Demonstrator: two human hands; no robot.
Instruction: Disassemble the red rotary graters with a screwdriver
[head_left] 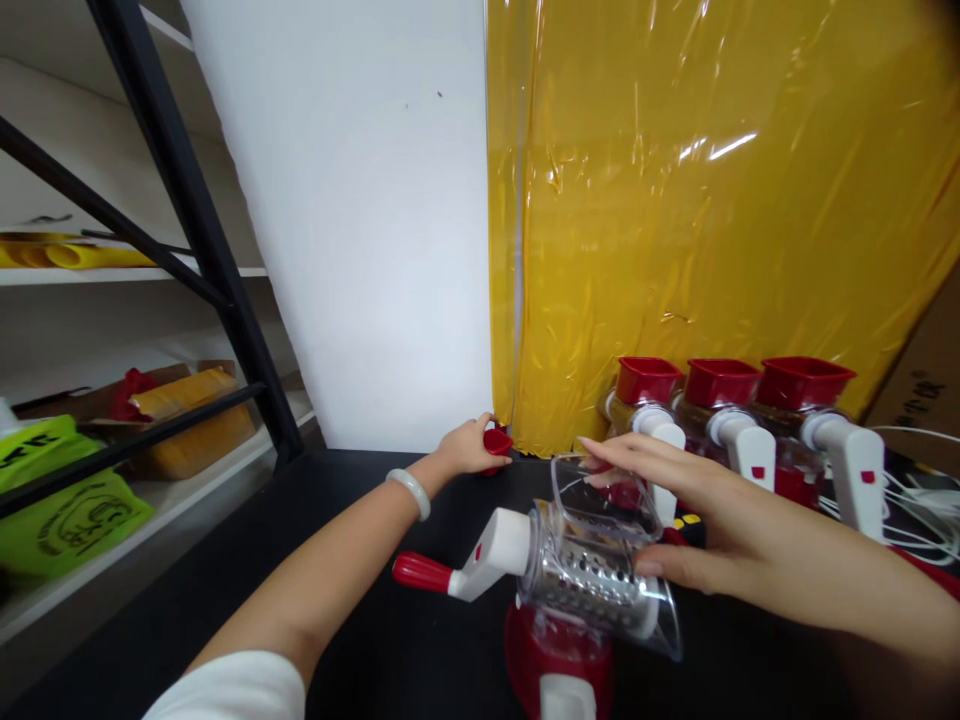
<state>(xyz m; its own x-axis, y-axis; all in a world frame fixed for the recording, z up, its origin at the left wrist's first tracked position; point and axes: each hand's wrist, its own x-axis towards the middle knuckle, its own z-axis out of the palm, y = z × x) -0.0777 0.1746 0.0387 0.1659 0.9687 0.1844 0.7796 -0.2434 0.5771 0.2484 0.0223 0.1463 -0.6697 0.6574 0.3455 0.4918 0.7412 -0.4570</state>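
A hand-crank rotary grater (pixel 592 570) stands in front of me, with a clear housing, a metal drum, a red base and a white crank with a red handle (pixel 422 571). Around its clear top chute lies my right hand (pixel 675 500), the thumb at the near side and stretched fingers at the far rim. Farther back, by the foot of the wall, my left hand (pixel 466 447) has its fingers closed on a small red plastic part (pixel 497 442). Most of that part is hidden by the hand, so I cannot tell its full shape.
Several similar graters with red square hoppers (pixel 721 382) line the back right of the black tabletop (pixel 352 640). White cables (pixel 919 515) lie beyond them. A shelf rack with a black frame (pixel 202 250) stands at left, holding a green bag (pixel 75 500). Yellow plastic sheeting (pixel 712 200) covers the back.
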